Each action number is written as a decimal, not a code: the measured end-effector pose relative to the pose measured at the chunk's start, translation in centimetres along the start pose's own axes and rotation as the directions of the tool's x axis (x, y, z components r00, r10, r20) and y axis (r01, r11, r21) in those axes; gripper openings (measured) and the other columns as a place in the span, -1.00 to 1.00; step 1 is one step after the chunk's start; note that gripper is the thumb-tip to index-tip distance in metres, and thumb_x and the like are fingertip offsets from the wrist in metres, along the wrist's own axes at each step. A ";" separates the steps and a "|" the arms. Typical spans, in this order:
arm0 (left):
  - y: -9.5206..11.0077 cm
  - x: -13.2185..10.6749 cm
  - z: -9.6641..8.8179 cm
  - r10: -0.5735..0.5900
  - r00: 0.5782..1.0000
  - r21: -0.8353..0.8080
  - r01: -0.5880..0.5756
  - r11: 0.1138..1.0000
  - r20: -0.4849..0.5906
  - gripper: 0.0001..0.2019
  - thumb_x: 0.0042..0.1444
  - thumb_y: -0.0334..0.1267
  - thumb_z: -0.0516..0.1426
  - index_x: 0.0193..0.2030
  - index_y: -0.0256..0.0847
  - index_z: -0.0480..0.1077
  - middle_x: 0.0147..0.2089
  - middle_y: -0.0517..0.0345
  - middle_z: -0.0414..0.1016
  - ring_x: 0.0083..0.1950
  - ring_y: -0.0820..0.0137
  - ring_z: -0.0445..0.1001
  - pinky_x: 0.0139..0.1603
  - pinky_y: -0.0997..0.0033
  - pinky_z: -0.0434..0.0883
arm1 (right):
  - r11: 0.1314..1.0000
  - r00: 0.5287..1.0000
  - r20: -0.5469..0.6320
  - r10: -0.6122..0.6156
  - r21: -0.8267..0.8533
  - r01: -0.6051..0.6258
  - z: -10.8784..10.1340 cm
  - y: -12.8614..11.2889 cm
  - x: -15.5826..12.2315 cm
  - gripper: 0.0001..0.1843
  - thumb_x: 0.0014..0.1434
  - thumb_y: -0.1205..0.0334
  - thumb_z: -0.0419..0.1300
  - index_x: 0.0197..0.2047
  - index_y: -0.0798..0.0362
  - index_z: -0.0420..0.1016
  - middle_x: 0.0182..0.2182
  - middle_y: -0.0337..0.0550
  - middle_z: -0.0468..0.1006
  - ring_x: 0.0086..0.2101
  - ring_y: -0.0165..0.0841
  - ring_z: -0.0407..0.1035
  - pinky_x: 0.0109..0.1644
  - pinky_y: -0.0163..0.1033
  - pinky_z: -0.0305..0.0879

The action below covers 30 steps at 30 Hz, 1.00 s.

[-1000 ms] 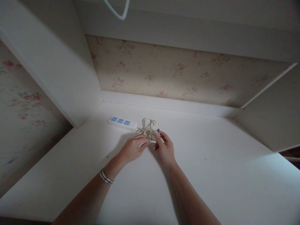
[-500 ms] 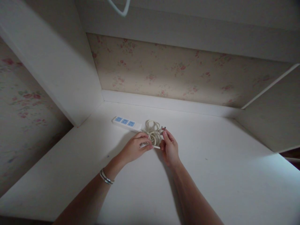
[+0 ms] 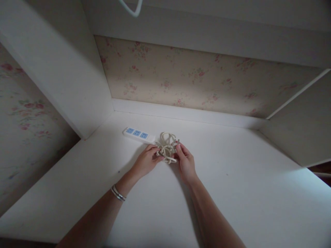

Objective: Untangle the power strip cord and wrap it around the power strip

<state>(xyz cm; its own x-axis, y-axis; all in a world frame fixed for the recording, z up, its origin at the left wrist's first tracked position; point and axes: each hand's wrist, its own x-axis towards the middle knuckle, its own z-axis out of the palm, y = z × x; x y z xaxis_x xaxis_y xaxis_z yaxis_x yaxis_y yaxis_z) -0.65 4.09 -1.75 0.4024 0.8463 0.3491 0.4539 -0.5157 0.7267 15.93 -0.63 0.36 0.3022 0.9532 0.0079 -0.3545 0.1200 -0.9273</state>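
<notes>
While my forearms reach forward over a smooth white tabletop [image 3: 232,186], a tangled bundle of thin, round, off-white electrical cord [image 3: 164,151] lies directly between my two hands, level with my fingertips. My left hand [image 3: 146,161], with slim silvery bracelets [image 3: 118,194] at the wrist, comes in from the left with thumb and fingers nearly closed on that side of the coils; how firmly they press, I cannot tell. My right hand [image 3: 186,164] comes in from the right, thumb against forefinger, closed in a pinch on the pale plug [image 3: 172,147] at the bundle's right side, its metal pins pointing away from me, toward the back wall. One larger loop of cord spreads on the far side of the grip, and a few smaller turns sit in the gap between my hands. Beyond my left fingers, ahead and to the left, lies a long, narrow white plastic power strip [image 3: 139,135] with three blue socket faces. Its long axis slants from far left to near right, its near end just beside the coils, so my left hand is the nearer one, with no finger visibly holding the strip.
</notes>
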 end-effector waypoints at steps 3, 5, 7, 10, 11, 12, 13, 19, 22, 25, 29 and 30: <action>0.3 0.1 0.2 -0.030 1.000 -0.087 0.029 0.996 -0.002 -0.60 0.06 -0.28 0.20 0.08 -0.17 0.36 -0.02 0.04 0.46 -0.06 0.33 0.44 0.00 0.29 0.40 | 0.998 1.000 0.030 0.008 -0.057 -0.007 0.2 0.1 -0.2 -0.52 0.04 -0.02 0.29 0.00 0.02 0.50 -0.25 -0.14 0.53 -0.42 -0.43 0.33 -0.43 -0.34 0.25; 0.4 0.2 0.2 -0.031 0.999 -0.152 0.034 0.988 0.021 -0.61 0.14 -0.30 0.12 0.14 -0.18 0.31 0.01 0.03 0.46 -0.06 0.36 0.44 -0.03 0.34 0.41 | 0.995 0.997 0.082 0.005 -0.096 0.003 0.3 0.0 -0.4 -0.51 0.07 -0.02 0.26 0.04 0.02 0.48 -0.22 -0.12 0.52 -0.38 -0.40 0.34 -0.45 -0.34 0.24; 0.5 0.3 0.0 -0.013 0.999 -0.179 0.019 0.984 0.035 -0.64 0.20 -0.30 0.05 0.14 -0.21 0.31 0.02 0.02 0.47 -0.07 0.38 0.45 -0.05 0.37 0.41 | 0.986 0.994 0.107 -0.014 -0.165 0.031 0.3 -0.1 -0.6 -0.51 0.12 -0.03 0.21 0.07 0.02 0.47 -0.24 -0.13 0.52 -0.42 -0.43 0.31 -0.46 -0.35 0.21; 0.8 0.4 -0.2 -0.013 1.000 -0.134 0.015 0.991 0.015 -0.73 0.20 -0.30 0.04 0.02 -0.23 0.39 -0.10 0.04 0.52 -0.15 0.38 0.46 -0.13 0.40 0.41 | 0.961 0.991 0.136 -0.013 -0.273 0.050 0.2 -0.2 -1.0 -0.50 0.10 -0.03 0.23 0.06 0.04 0.49 -0.39 -0.20 0.50 -0.50 -0.48 0.23 -0.42 -0.33 0.19; 0.9 0.4 -0.2 -0.021 1.000 -0.115 0.021 0.993 0.004 -0.76 0.19 -0.31 0.04 -0.03 -0.23 0.41 -0.14 0.06 0.52 -0.17 0.38 0.46 -0.14 0.40 0.41 | 0.953 0.989 0.148 -0.009 -0.300 0.053 0.2 -0.1 -1.0 -0.48 0.06 -0.01 0.27 0.06 0.04 0.49 -0.43 -0.23 0.48 -0.51 -0.49 0.21 -0.41 -0.32 0.19; 1.0 0.4 -0.2 -0.030 1.000 -0.103 0.030 0.994 -0.006 -0.78 0.18 -0.32 0.05 -0.07 -0.23 0.42 -0.17 0.07 0.53 -0.18 0.38 0.46 -0.16 0.41 0.40 | 0.946 0.988 0.156 -0.006 -0.319 0.056 0.1 -0.1 -1.1 -0.44 0.01 0.01 0.32 0.07 0.03 0.49 -0.45 -0.25 0.47 -0.50 -0.48 0.20 -0.39 -0.32 0.19; 1.1 0.3 -0.2 -0.041 0.999 -0.097 0.040 0.994 -0.010 -0.80 0.18 -0.34 0.04 -0.11 -0.23 0.42 -0.19 0.08 0.53 -0.20 0.38 0.46 -0.17 0.42 0.40 | 0.942 0.988 0.152 -0.012 -0.329 0.062 0.1 0.0 -1.1 -0.41 -0.04 0.03 0.35 0.07 0.03 0.49 -0.46 -0.26 0.47 -0.50 -0.48 0.20 -0.38 -0.31 0.20; 0.9 0.2 -0.4 -0.058 0.998 -0.017 0.058 0.998 -0.027 -0.87 0.17 -0.33 0.03 -0.24 -0.21 0.40 -0.33 0.14 0.51 -0.33 0.40 0.44 -0.30 0.46 0.35 | 0.959 0.996 -0.033 -0.078 -0.276 0.066 0.0 0.5 -0.1 -0.58 0.05 -0.07 0.26 -0.17 0.10 0.56 -0.54 -0.24 0.46 -0.55 -0.47 0.23 -0.43 -0.32 0.18; 0.7 0.2 -0.2 -0.025 0.999 -0.003 0.025 1.000 -0.047 -0.88 0.15 -0.35 0.04 -0.23 -0.22 0.40 -0.33 0.14 0.49 -0.32 0.41 0.44 -0.28 0.46 0.35 | 0.982 0.990 -0.127 -0.059 -0.186 0.035 -0.1 0.6 0.4 -0.57 0.00 -0.08 0.28 -0.21 0.11 0.54 -0.53 -0.24 0.46 -0.57 -0.48 0.22 -0.47 -0.33 0.16; 0.3 0.2 0.0 -0.039 0.999 -0.018 0.039 0.999 0.018 -0.85 0.18 -0.33 0.02 -0.20 -0.22 0.41 -0.32 0.12 0.52 -0.30 0.38 0.47 -0.25 0.43 0.38 | 0.988 0.993 -0.101 -0.055 -0.148 0.040 -0.3 0.8 0.5 -0.55 -0.04 -0.06 0.32 -0.18 0.10 0.53 -0.43 -0.21 0.49 -0.50 -0.47 0.26 -0.42 -0.34 0.20; -0.2 0.2 0.0 -0.049 0.996 -0.027 0.051 0.998 0.077 -0.80 0.11 -0.44 0.03 -0.20 -0.23 0.45 -0.24 0.06 0.57 -0.21 0.32 0.51 -0.17 0.37 0.42 | 0.980 0.997 -0.003 -0.073 -0.184 0.072 -0.5 1.0 0.5 -0.58 -0.07 -0.01 0.36 -0.18 0.06 0.54 -0.36 -0.20 0.51 -0.39 -0.43 0.31 -0.31 -0.33 0.25; -0.3 0.2 0.0 -0.044 0.996 -0.040 0.047 0.998 0.082 -0.77 0.09 -0.47 0.03 -0.20 -0.23 0.47 -0.23 0.06 0.58 -0.20 0.31 0.52 -0.14 0.36 0.42 | 0.980 0.998 -0.013 -0.067 -0.189 0.063 -0.6 1.0 0.5 -0.60 -0.04 -0.02 0.34 -0.19 0.06 0.54 -0.37 -0.20 0.51 -0.40 -0.44 0.31 -0.31 -0.33 0.25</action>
<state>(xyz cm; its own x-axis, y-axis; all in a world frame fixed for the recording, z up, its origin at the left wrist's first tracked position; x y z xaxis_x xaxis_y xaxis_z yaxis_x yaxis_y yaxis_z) -0.69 4.45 -1.93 0.4461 0.8542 0.2669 0.4404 -0.4692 0.7655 16.21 -0.18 -0.79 0.3368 0.9393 0.0649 -0.1614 0.1255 -0.9789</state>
